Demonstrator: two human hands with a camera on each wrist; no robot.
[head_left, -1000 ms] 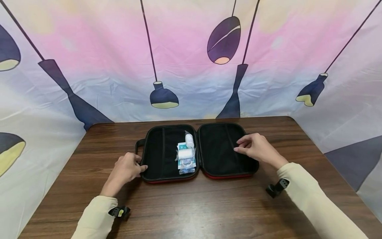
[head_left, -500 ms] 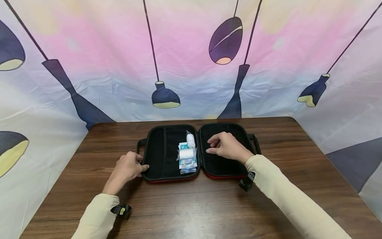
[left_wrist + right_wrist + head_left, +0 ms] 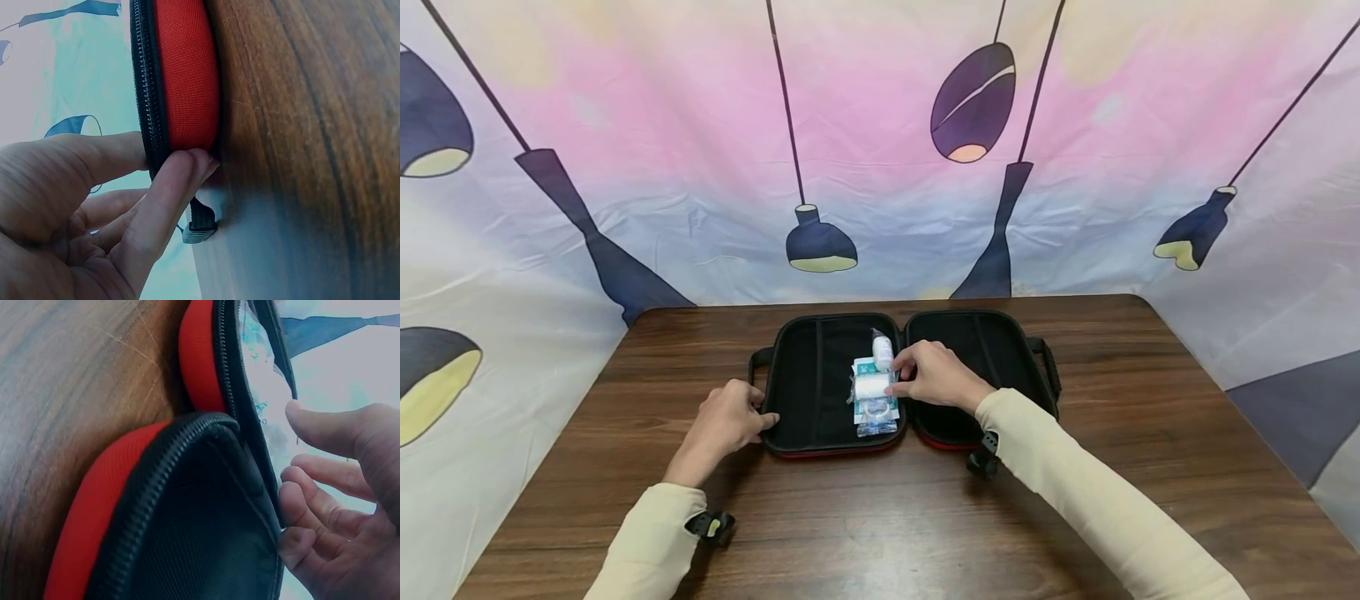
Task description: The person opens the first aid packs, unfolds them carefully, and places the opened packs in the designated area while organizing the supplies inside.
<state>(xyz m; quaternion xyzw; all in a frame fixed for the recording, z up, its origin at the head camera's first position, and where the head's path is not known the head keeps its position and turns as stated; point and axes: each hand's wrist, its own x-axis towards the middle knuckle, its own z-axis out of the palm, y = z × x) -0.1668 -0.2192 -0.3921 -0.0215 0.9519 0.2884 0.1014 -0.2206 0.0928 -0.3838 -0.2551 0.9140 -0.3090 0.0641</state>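
Note:
A zippered case, black inside and red outside, lies unfolded on the table; its left half [image 3: 797,383] holds medical supplies. These are a small white bottle [image 3: 882,353], a white bandage roll [image 3: 871,386] and clear and blue packets [image 3: 877,415]. My left hand [image 3: 724,421] grips the case's left edge, thumb on the zipper rim and a finger against the red side [image 3: 187,81]. Over the supplies reaches my right hand [image 3: 936,375], thumb by the roll and fingertips by the bottle. Its thumb and fingers stand apart in the right wrist view; contact cannot be made out.
The case's right half [image 3: 977,350] shows bare black lining, with a carry handle [image 3: 1047,367] at its far side. Another handle [image 3: 760,360] sits at the left. A wooden table [image 3: 880,517] lies beneath, and a printed cloth [image 3: 715,167] hangs behind.
My right hand has moved left from the right half's outer edge across to the supplies. The left hand keeps its hold on the case. The view has shifted slightly.

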